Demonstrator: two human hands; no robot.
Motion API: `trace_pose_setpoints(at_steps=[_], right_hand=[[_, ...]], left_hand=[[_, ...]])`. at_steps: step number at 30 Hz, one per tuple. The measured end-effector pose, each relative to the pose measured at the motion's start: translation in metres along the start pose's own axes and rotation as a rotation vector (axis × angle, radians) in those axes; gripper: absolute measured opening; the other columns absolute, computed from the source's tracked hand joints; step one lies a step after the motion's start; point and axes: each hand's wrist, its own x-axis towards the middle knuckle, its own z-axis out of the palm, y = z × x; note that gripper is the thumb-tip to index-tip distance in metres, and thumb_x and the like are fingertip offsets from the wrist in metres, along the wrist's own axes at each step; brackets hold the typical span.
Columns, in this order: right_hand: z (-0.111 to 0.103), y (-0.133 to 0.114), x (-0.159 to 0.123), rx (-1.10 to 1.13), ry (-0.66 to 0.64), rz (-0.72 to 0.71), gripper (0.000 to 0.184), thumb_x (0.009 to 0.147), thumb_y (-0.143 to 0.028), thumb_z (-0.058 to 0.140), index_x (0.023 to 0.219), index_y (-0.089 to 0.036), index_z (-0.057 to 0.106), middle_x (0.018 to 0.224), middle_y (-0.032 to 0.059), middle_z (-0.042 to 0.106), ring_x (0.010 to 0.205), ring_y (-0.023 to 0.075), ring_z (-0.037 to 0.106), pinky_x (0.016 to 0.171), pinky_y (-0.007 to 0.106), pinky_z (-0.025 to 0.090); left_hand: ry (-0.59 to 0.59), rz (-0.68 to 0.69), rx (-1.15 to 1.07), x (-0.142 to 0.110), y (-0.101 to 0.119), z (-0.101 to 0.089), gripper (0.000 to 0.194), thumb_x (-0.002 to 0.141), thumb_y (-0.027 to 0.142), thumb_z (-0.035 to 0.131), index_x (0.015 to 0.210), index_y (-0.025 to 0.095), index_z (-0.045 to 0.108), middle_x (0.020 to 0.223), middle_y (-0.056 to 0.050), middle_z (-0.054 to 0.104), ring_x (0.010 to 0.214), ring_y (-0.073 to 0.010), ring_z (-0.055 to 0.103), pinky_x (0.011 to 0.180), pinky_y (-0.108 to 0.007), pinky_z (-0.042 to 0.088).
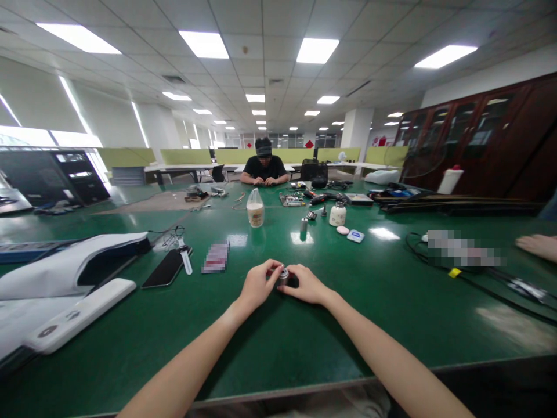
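Observation:
A small grey metal cylinder [284, 277] stands on the green table between my hands. My left hand [260, 283] pinches at its top edge from the left. From the right, my right hand [308, 284] curls its thumb and fingers around the side. The fingers hide part of the cylinder, and I cannot make out what its top is made of. Farther forward stands a similar silvery cylinder [303, 225], with a small dark metal piece [311, 215] just behind it.
Ahead are a bagged drink cup [256, 213], a white jar [337, 214], and a circuit board [292, 200]. A phone [163, 269], a watch [186, 260] and a white device [82, 313] lie left. Cables [487, 284] and another person's hand [537, 246] are right. A person [264, 165] sits opposite.

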Motion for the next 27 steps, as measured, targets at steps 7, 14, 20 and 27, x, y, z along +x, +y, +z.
trace_pose_setpoints(at_steps=[7, 14, 20, 27], right_hand=[[-0.0002, -0.0005, 0.0004, 0.001, -0.007, -0.003, 0.031, 0.077, -0.048, 0.065, 0.092, -0.021, 0.06, 0.087, 0.0024, 0.063, 0.082, 0.0179, 0.053, 0.076, 0.031, 0.04], [0.0005, 0.0006, 0.0002, 0.002, -0.005, 0.018, 0.033, 0.077, -0.05, 0.065, 0.089, -0.02, 0.059, 0.088, 0.0035, 0.063, 0.082, 0.0184, 0.053, 0.074, 0.031, 0.04], [0.0006, 0.0004, -0.0003, 0.013, 0.001, 0.015, 0.033, 0.077, -0.049, 0.066, 0.092, -0.02, 0.059, 0.09, 0.003, 0.064, 0.084, 0.0187, 0.053, 0.075, 0.031, 0.04], [0.0007, 0.0004, 0.0001, -0.003, -0.003, -0.013, 0.031, 0.078, -0.049, 0.065, 0.091, -0.021, 0.059, 0.088, 0.0018, 0.063, 0.083, 0.0175, 0.053, 0.075, 0.031, 0.039]], left_hand=[[-0.053, 0.046, 0.088, -0.0013, 0.0013, -0.0035, 0.023, 0.09, 0.035, 0.047, 0.097, 0.024, 0.066, 0.092, -0.001, 0.072, 0.08, -0.0159, 0.066, 0.075, -0.027, 0.049], [0.082, 0.129, 0.203, 0.0011, 0.0026, -0.0068, 0.036, 0.086, 0.034, 0.053, 0.121, 0.025, 0.057, 0.12, -0.006, 0.062, 0.113, -0.023, 0.053, 0.097, -0.04, 0.041], [0.203, 0.062, 0.276, 0.0015, 0.0021, -0.0024, 0.018, 0.077, 0.04, 0.067, 0.085, 0.025, 0.069, 0.116, -0.005, 0.059, 0.115, -0.0259, 0.046, 0.1, -0.045, 0.035], [0.203, 0.034, 0.245, 0.0014, 0.0034, 0.001, 0.011, 0.076, 0.036, 0.068, 0.076, 0.027, 0.073, 0.114, -0.004, 0.061, 0.113, -0.0262, 0.046, 0.099, -0.047, 0.036]])
